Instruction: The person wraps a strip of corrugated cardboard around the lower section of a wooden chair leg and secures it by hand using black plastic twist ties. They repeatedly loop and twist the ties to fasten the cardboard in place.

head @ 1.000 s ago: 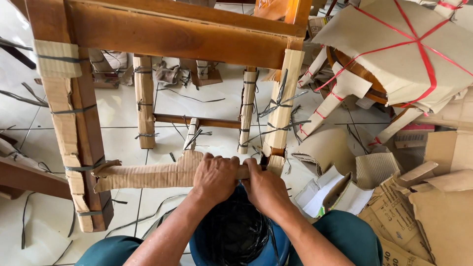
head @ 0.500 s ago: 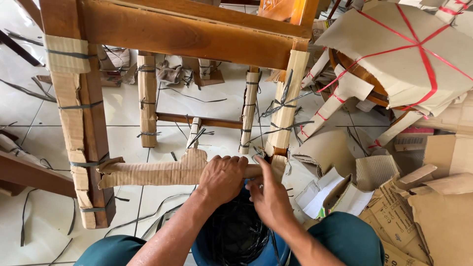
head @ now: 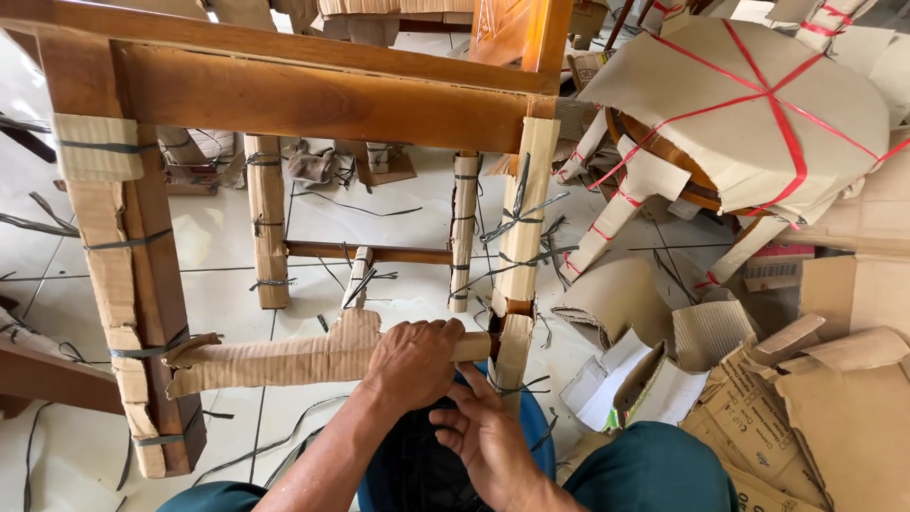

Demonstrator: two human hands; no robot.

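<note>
A wooden chair frame (head: 322, 95) stands in front of me, its legs bound in strips of corrugated cardboard tied with dark straps. My left hand (head: 412, 362) is closed around the cardboard-wrapped lower rung (head: 284, 358) near its right end. Just below and to the right, my right hand (head: 483, 431) has its fingers spread under the rung, beside the front right leg (head: 519, 284). A blue bucket (head: 542, 429) with dark contents sits between my knees, mostly hidden by my arms.
A round wooden stool (head: 758, 123) wrapped in cardboard and red straps lies at the right. Loose cardboard sheets and rolls (head: 806, 379) are piled on the floor at the right. Cut dark straps (head: 370, 204) litter the white tiles. Another wrapped leg (head: 123, 284) stands at the left.
My right hand has dropped off the rung to just below it, fingers now spread. My left hand still grips the wrapped rung. The view has shifted slightly.
</note>
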